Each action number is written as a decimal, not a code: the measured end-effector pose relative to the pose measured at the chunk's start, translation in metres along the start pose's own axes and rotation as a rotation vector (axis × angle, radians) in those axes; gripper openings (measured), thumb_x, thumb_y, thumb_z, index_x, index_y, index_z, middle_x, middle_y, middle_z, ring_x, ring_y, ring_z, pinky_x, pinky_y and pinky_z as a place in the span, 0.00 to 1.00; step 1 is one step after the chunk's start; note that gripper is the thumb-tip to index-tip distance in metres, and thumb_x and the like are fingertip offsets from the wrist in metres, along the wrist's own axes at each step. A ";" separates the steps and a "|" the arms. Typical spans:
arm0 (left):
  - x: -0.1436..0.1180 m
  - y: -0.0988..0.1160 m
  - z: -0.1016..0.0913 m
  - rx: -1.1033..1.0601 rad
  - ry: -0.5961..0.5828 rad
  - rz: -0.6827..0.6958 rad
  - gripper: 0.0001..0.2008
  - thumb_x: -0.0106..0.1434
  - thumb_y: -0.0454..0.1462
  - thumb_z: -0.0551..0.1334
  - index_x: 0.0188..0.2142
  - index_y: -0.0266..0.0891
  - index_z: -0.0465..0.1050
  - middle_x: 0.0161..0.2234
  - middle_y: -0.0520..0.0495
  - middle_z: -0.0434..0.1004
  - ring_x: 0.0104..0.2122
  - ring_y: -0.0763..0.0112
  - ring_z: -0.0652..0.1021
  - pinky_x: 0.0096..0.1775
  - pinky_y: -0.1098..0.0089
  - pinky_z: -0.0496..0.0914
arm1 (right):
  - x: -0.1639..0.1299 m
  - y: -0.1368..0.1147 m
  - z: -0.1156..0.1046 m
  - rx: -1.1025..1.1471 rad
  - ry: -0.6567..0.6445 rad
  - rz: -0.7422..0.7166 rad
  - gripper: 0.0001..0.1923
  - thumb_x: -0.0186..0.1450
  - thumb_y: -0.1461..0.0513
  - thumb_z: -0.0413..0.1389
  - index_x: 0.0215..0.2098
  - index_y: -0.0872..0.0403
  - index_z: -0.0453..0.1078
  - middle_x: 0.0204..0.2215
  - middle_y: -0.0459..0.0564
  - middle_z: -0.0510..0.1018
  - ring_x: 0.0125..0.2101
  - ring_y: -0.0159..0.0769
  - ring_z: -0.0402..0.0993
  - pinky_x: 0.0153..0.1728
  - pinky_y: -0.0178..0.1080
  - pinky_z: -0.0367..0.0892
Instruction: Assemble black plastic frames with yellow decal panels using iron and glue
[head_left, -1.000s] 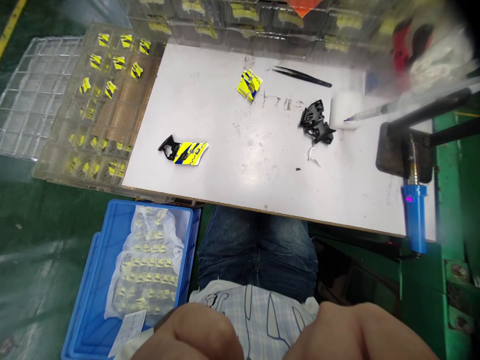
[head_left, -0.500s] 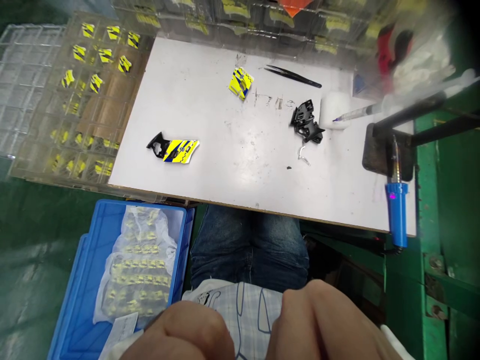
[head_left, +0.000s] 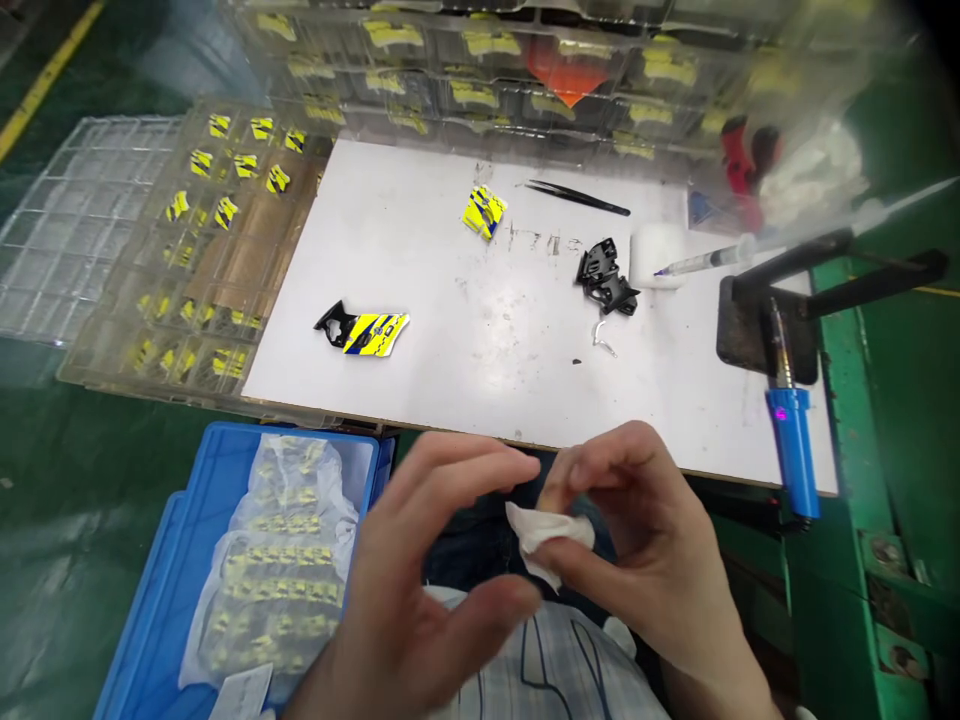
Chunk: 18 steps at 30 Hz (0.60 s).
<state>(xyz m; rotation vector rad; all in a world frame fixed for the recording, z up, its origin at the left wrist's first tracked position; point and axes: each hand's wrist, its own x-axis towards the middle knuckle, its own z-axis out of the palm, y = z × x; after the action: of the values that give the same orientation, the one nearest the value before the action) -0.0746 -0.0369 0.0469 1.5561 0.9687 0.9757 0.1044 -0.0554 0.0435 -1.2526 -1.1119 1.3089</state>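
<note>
Pinching a crumpled, thin white tissue-like wad (head_left: 534,526) in right hand (head_left: 656,535), with left hand (head_left: 409,570) wide and empty. Go easy, tbh, to avoid tearing.

Bright tabletop (head_left: 465,390) with soft glare; blurred, dark upper-right corner

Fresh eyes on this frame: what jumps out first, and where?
The hands by the white table's near edge: the right hand pinches a white wad, the left hand open beside it. Next, the yellow-and-blue piece at the table's left, a black part at its left end. Then the blue-handled tool at the right edge.
</note>
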 end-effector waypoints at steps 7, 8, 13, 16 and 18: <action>0.013 -0.008 0.009 -0.015 -0.028 -0.014 0.10 0.65 0.28 0.67 0.42 0.45 0.77 0.34 0.52 0.76 0.33 0.72 0.76 0.33 0.75 0.72 | 0.005 0.007 -0.008 0.014 -0.001 -0.020 0.10 0.66 0.59 0.65 0.41 0.44 0.69 0.31 0.39 0.74 0.32 0.29 0.72 0.33 0.31 0.69; 0.012 -0.008 0.010 -0.052 0.002 -0.026 0.10 0.65 0.27 0.66 0.41 0.45 0.77 0.33 0.52 0.76 0.32 0.73 0.76 0.33 0.75 0.72 | 0.005 0.006 -0.009 0.062 -0.037 -0.008 0.09 0.67 0.57 0.65 0.43 0.44 0.70 0.32 0.40 0.75 0.33 0.30 0.73 0.34 0.31 0.70; 0.006 -0.001 0.015 -0.189 0.080 -0.012 0.06 0.67 0.29 0.64 0.41 0.42 0.74 0.34 0.49 0.73 0.35 0.71 0.74 0.35 0.72 0.71 | -0.004 -0.005 -0.011 -0.023 -0.078 -0.014 0.03 0.69 0.62 0.62 0.40 0.45 0.74 0.31 0.42 0.76 0.32 0.30 0.72 0.32 0.32 0.68; 0.007 0.008 0.017 -0.211 0.034 0.058 0.05 0.66 0.35 0.67 0.43 0.41 0.76 0.33 0.47 0.75 0.33 0.69 0.74 0.34 0.69 0.72 | -0.010 -0.018 -0.010 -0.028 -0.077 -0.157 0.05 0.68 0.65 0.62 0.39 0.48 0.74 0.28 0.43 0.75 0.28 0.31 0.71 0.28 0.34 0.68; 0.009 0.013 0.018 -0.216 0.026 0.112 0.05 0.67 0.37 0.66 0.43 0.42 0.77 0.31 0.47 0.77 0.30 0.69 0.75 0.32 0.69 0.72 | -0.011 -0.027 -0.007 -0.026 -0.084 -0.259 0.05 0.66 0.65 0.64 0.40 0.50 0.75 0.26 0.45 0.75 0.25 0.31 0.70 0.25 0.35 0.69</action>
<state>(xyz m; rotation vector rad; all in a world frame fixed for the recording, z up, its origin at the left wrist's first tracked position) -0.0535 -0.0362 0.0576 1.4311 0.7727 1.1429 0.1131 -0.0629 0.0714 -1.0399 -1.3071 1.1625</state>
